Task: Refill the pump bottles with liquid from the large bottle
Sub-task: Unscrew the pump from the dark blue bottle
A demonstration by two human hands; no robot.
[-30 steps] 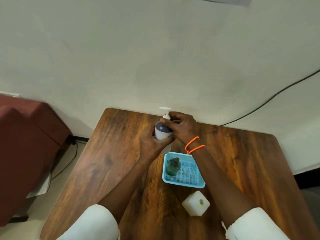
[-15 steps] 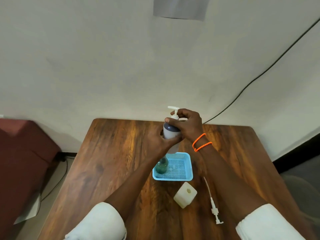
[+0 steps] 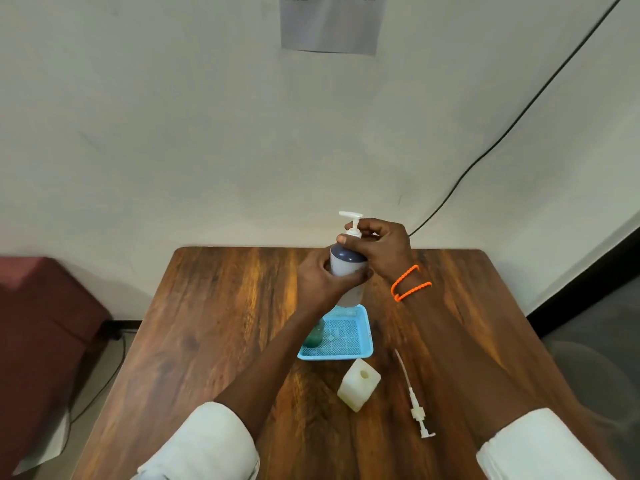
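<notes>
I hold a white pump bottle (image 3: 346, 263) with a dark shoulder upright above the far end of a blue mesh tray (image 3: 360, 348). My left hand (image 3: 322, 282) wraps its body. My right hand (image 3: 381, 245) grips the collar of its white pump head (image 3: 352, 220). A small green bottle (image 3: 314, 336) stands in the tray's left side, partly hidden by my left forearm. A square white bottle (image 3: 358, 384) with an open neck lies in front of the tray. To its right a loose white pump with its tube (image 3: 414, 398) lies on the table.
The wooden table (image 3: 214, 323) stands against a pale wall with a paper sheet (image 3: 330, 22) and a black cable (image 3: 485, 157). A dark red seat (image 3: 38, 323) is at the left, and a grey object on the floor (image 3: 588, 372) at the right.
The view has tilted up, showing more wall. My hands keep hold of the pump bottle and its collar above the tray.
</notes>
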